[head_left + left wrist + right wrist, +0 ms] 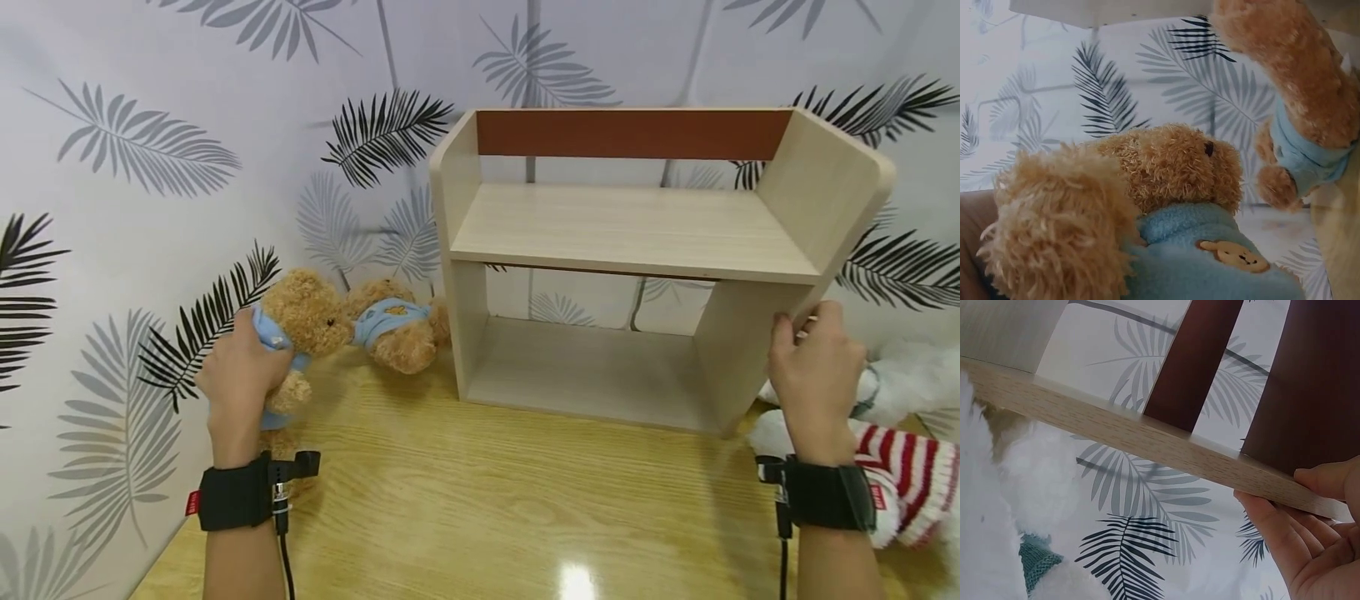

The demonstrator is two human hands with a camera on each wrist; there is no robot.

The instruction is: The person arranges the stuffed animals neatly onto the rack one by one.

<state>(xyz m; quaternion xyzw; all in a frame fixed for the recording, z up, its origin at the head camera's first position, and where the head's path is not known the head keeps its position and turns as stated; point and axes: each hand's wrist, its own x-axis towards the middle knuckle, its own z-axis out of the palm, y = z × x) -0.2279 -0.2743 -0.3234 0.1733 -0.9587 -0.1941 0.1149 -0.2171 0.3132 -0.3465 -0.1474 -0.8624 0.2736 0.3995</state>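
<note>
On the left, my left hand (243, 367) grips a curly tan teddy bear (309, 312) in a blue top by its upper body. The left wrist view shows the bear's blue top (1179, 250) with an animal-face patch on it. Beside it, against the wall, a second tan teddy bear (393, 329) in blue touches or nearly touches the left side of a pale two-tier wooden shelf (637, 225). My right hand (817, 375) pinches the front edge of the shelf's right side panel (1147, 440), thumb on the inner face and fingers outside.
Right of the shelf lie white plush toys (915, 383), one with red-and-white striped knitwear (903, 462); my right forearm partly covers them. Leaf-patterned covering (135, 150) lines the wall behind. The wood-grain tabletop (480, 500) extends in front of the shelf.
</note>
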